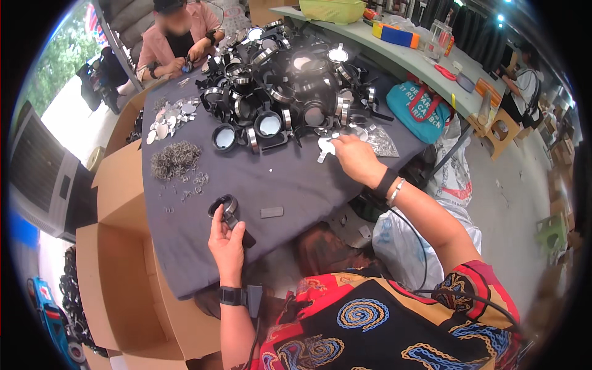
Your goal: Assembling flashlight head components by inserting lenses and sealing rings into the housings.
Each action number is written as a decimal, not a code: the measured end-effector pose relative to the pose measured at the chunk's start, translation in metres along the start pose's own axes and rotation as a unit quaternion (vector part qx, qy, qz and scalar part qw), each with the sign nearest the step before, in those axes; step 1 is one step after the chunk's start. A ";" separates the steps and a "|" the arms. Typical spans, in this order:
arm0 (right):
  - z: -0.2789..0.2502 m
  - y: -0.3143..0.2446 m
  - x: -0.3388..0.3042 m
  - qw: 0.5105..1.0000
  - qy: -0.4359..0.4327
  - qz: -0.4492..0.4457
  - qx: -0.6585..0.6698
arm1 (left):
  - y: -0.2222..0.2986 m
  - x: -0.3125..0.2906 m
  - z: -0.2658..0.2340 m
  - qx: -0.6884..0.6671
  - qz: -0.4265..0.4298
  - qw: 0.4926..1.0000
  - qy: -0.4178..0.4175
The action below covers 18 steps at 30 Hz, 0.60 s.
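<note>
My left hand (227, 251) grips a black ring-shaped part with a bracket (230, 206) above the dark cloth, near the table's front edge. Further right and farther away, my right hand (357, 161) pinches a flat whitish disc with a tab (325, 148), beside a clear bag of small metal pieces (383, 143). A big heap of black ring housings with silver rims (270, 125) covers the far middle of the table. A small dark grey bar (272, 212) lies flat to the right of my left hand.
A pile of small metal clips (176, 160) and loose silver discs (163, 131) lie on the left. Open cardboard boxes (117, 290) stand against the table's left side. A teal bag (416, 110) rests at the right edge. A person (179, 37) works across the table.
</note>
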State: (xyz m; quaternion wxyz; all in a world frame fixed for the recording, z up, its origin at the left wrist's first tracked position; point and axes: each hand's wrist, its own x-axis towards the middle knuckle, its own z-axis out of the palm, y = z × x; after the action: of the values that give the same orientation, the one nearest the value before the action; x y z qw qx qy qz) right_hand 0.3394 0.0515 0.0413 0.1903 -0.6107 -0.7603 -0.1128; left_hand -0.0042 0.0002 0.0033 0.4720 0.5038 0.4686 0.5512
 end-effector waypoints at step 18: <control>0.011 -0.011 0.019 0.975 -0.206 0.024 -0.080 | 0.000 -0.003 0.001 -0.016 0.018 1.000 0.011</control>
State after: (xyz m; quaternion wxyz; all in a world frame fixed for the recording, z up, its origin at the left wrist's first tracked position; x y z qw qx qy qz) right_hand 0.3234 0.0701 0.0406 -0.0169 -0.6520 -0.7570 -0.0404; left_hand -0.0034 -0.0027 0.0029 0.4647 0.4987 0.4556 0.5724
